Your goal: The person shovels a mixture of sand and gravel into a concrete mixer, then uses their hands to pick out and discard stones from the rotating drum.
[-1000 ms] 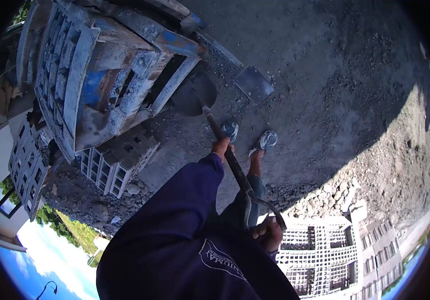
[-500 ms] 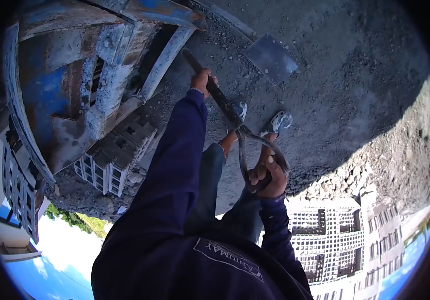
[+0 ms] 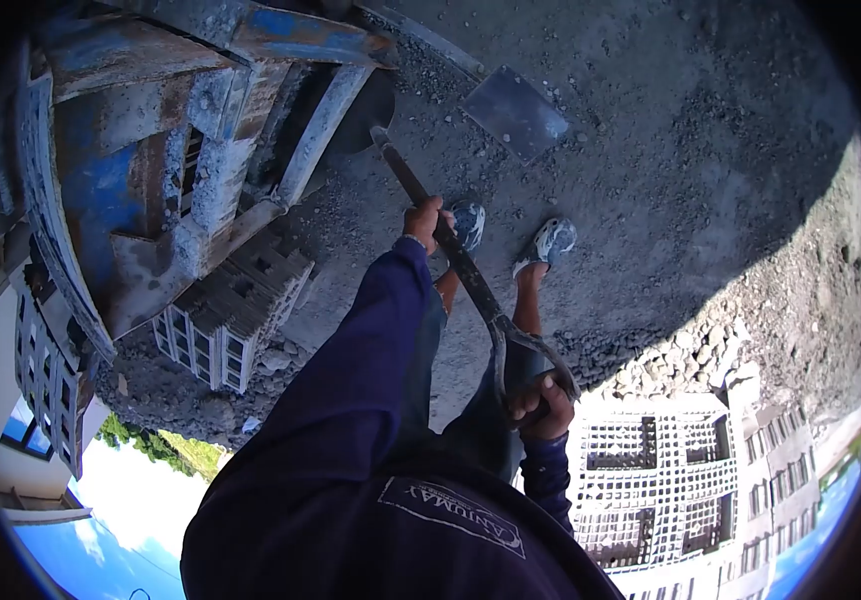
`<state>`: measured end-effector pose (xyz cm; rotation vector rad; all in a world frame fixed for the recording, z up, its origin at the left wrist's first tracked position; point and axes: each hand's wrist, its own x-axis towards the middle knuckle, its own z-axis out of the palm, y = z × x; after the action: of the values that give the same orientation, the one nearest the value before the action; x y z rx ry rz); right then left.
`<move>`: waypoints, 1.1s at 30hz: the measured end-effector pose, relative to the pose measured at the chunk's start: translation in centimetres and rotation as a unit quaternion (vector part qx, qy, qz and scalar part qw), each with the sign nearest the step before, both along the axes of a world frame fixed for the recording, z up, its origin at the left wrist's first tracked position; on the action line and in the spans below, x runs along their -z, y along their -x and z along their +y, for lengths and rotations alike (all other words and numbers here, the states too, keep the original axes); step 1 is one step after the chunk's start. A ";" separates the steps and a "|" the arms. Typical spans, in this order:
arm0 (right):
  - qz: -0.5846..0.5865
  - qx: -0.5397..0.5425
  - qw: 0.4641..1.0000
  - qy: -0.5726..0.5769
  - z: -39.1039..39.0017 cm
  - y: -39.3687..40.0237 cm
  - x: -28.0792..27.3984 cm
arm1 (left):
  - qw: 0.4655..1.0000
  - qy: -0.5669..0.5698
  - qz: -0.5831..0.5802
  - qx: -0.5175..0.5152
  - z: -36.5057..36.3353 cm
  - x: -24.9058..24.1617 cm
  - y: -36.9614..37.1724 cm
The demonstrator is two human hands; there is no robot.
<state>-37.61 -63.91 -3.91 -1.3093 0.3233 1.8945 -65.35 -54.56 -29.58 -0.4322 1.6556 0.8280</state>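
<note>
A long-handled shovel (image 3: 462, 268) runs diagonally across the middle. My left hand (image 3: 424, 222) is wrapped round its dark shaft, partway along. Lower down, my right hand (image 3: 547, 408) has its fingers closed on the grip of the forked handle, close to my leg. The dark blade (image 3: 365, 118) lies at the far upper end, beside the rusty blue metal machine (image 3: 115, 195) and partly hidden by its frame.
A flat metal plate (image 3: 516, 114) lies on the gravelly ground ahead of my shoes (image 3: 553, 241). Stacked hollow blocks (image 3: 235, 300) stand at the left, others (image 3: 655, 470) at the lower right. Loose stones (image 3: 685, 360) are heaped beside these.
Both hands have moved down in the view with the shovel, my left hand also slightly right. The shovel's blade now shows beside the machine. My feet appear slightly shifted.
</note>
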 end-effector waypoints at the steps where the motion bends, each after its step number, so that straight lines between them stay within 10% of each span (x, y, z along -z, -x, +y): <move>1: -0.011 -0.007 1.000 0.001 -0.2 -1.2 -0.4 | 1.000 0.015 0.011 -0.005 -0.4 -0.3 -1.1; 14: -0.128 0.161 0.977 0.052 -13.0 -19.7 -19.8 | 0.982 0.056 -0.015 0.178 -8.0 -15.0 -28.7; 16: -0.131 0.200 0.971 -0.022 -14.3 -20.4 -22.9 | 0.896 -0.122 -0.272 0.329 -12.1 -7.9 -31.6; 22: -0.158 0.289 0.944 0.011 -14.4 -20.1 -26.1 | 0.771 -0.111 0.057 0.624 2.8 -22.0 -44.2; 30: -0.058 0.376 0.924 0.030 -5.7 -21.7 -25.3 | 0.781 -0.131 0.091 0.604 16.0 -23.0 -44.6; 33: -0.255 0.365 0.895 0.004 3.4 -21.3 -27.1 | 0.865 -0.112 -0.014 0.489 19.7 -23.1 -41.1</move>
<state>-16.28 -60.52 23.20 -1.3771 0.4645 0.8882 -24.23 -34.82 -6.49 0.5474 1.4563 0.2193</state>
